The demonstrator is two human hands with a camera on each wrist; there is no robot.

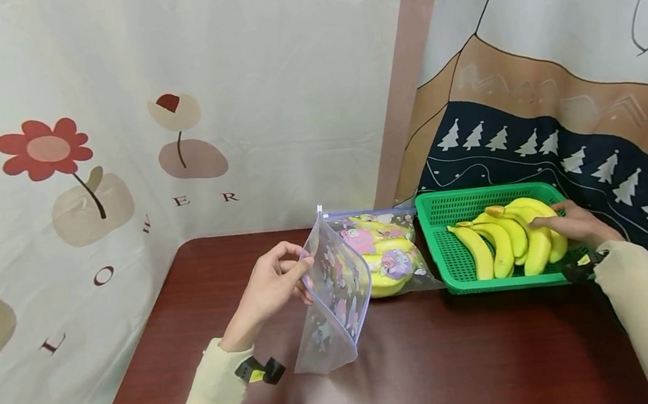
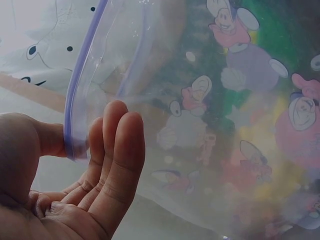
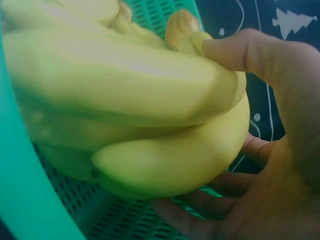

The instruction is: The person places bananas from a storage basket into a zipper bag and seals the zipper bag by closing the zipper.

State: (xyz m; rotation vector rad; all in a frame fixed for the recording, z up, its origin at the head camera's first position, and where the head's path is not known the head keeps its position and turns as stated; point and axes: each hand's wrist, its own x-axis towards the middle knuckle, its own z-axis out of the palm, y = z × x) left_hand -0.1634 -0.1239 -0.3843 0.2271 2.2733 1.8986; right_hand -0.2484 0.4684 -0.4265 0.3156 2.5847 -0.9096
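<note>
A clear zip bag [image 1: 325, 333] with cartoon prints and a purple zip edge stands with its mouth spread. My left hand [image 1: 270, 286] pinches its rim; in the left wrist view the purple strip [image 2: 75, 115] passes between thumb and fingers. To the right, my right hand [image 1: 581, 226] grips the outer side of a bunch of bananas [image 1: 538, 242] in a green basket [image 1: 444, 268]. Seen from the right wrist, the thumb lies over the bananas [image 3: 135, 90] and the fingers reach round beneath. Part of those fingers is hidden by the fruit.
Behind the held bag lies another printed zip bag [image 1: 392, 260] with bananas inside, close to the basket's left side. All of it rests on a dark red-brown table [image 1: 435, 361]. Printed cloth [image 1: 289, 100] hangs along the table's back and right side.
</note>
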